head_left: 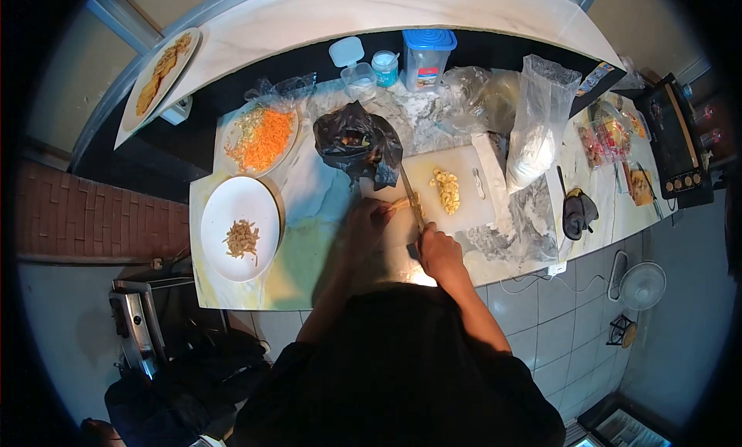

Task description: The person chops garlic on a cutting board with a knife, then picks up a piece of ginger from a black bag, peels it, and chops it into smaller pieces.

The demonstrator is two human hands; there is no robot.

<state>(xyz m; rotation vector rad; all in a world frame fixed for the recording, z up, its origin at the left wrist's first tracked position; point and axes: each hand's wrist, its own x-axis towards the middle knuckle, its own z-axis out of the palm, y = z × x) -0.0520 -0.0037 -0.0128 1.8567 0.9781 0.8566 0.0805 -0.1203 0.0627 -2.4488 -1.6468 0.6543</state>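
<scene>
My right hand point(439, 254) is wrapped round the handle of a knife point(411, 197), whose blade points away from me over a white cutting board point(479, 215). Pinched in my left hand point(372, 216) is a pale yellow-orange food piece point(400, 204), lying beside the blade at the board's left side. Chopped pale yellow pieces point(447, 192) form a pile on the board, right of the knife. A black plastic bag point(357, 141) stands open just beyond my left hand. What the piece is, I cannot tell.
At the left are a white plate point(219, 207) with small brown strips and a plate of shredded orange food point(267, 141). Behind stand a blue-lidded container point(427, 60) and small tubs. A clear bag of white powder point(533, 145) and a dark oven point(674, 141) are at the right.
</scene>
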